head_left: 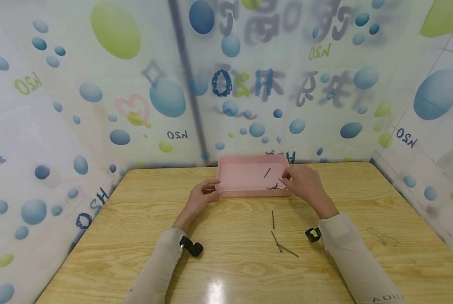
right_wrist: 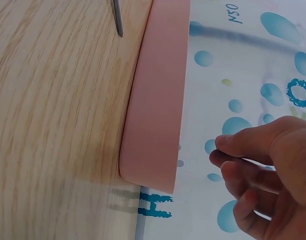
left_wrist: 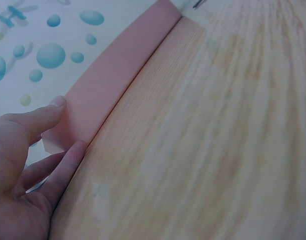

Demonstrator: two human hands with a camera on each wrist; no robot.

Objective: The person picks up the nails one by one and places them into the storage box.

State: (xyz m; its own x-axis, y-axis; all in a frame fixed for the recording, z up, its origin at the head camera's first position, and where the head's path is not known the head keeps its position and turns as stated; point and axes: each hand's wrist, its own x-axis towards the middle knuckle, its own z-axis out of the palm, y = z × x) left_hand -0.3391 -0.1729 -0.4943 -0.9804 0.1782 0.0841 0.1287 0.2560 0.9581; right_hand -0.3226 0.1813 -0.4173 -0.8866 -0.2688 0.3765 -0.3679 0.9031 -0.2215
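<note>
A shallow pink tray stands at the back of the wooden table. My left hand grips its near left corner; in the left wrist view, fingers lie against its outer wall and rim. My right hand is over the tray's right end, fingers loosely curled. In the right wrist view, thumb and index tips come close together, and no thing shows between them. Just below these fingertips in the head view is a dark nail. Several more nails lie in the tray's right part, with one separate nail behind them.
In front of the tray, a nail lies on the table. Nearer still, a few more nails lie touching or crossing. A wall covering with blue and green dots rises behind the table and along both sides.
</note>
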